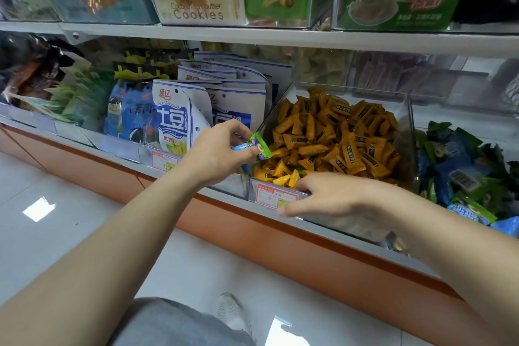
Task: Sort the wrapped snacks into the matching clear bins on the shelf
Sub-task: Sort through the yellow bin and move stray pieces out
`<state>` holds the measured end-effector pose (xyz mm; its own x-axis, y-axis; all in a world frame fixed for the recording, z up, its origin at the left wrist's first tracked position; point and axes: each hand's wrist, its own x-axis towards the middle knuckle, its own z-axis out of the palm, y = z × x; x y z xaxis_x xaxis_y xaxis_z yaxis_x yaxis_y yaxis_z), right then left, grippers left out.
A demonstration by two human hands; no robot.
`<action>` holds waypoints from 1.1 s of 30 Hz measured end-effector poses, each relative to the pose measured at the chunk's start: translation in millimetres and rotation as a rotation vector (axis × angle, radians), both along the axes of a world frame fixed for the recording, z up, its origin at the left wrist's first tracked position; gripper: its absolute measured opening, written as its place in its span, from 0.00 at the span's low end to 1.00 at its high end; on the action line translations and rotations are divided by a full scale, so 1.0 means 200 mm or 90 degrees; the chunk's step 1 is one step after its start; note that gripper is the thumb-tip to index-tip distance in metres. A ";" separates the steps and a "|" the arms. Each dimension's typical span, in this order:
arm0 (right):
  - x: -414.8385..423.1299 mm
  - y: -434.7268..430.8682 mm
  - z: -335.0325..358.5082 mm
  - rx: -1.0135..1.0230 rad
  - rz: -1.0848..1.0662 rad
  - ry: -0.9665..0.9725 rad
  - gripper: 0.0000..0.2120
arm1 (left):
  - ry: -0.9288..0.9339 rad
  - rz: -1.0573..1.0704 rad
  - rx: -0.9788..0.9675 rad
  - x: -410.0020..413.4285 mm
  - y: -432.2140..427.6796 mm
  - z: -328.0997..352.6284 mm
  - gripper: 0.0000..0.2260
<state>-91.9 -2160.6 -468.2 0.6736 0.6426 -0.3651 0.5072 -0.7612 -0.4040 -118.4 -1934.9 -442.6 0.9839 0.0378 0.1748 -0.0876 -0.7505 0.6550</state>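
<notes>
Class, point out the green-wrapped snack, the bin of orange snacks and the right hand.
green-wrapped snack (261, 146): head view, its wrapper.
bin of orange snacks (373, 96): head view, clear back wall.
right hand (334, 196): head view, back of hand.

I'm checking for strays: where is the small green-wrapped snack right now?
Centre of the head view: the green-wrapped snack is pinched in the left hand, at the front left corner of the clear bin of orange snacks.
</notes>
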 end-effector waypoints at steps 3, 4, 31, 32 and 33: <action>-0.02 -0.06 0.03 0.006 -0.029 -0.196 0.39 | 0.000 -0.009 -0.006 0.01 0.01 0.00 0.11; -0.02 -0.08 0.04 0.014 -0.042 -0.211 0.39 | 0.000 -0.011 -0.002 0.01 0.01 0.00 0.12; 0.06 -0.30 0.19 0.690 -0.413 0.131 0.19 | -0.129 0.027 -0.060 0.01 -0.24 0.09 0.10; 0.05 -0.31 0.20 0.708 -0.430 0.136 0.21 | -0.094 -0.005 -0.146 0.01 -0.29 0.09 0.11; 0.04 -0.32 0.20 0.718 -0.449 0.129 0.21 | -0.052 -0.034 -0.234 0.00 -0.33 0.10 0.12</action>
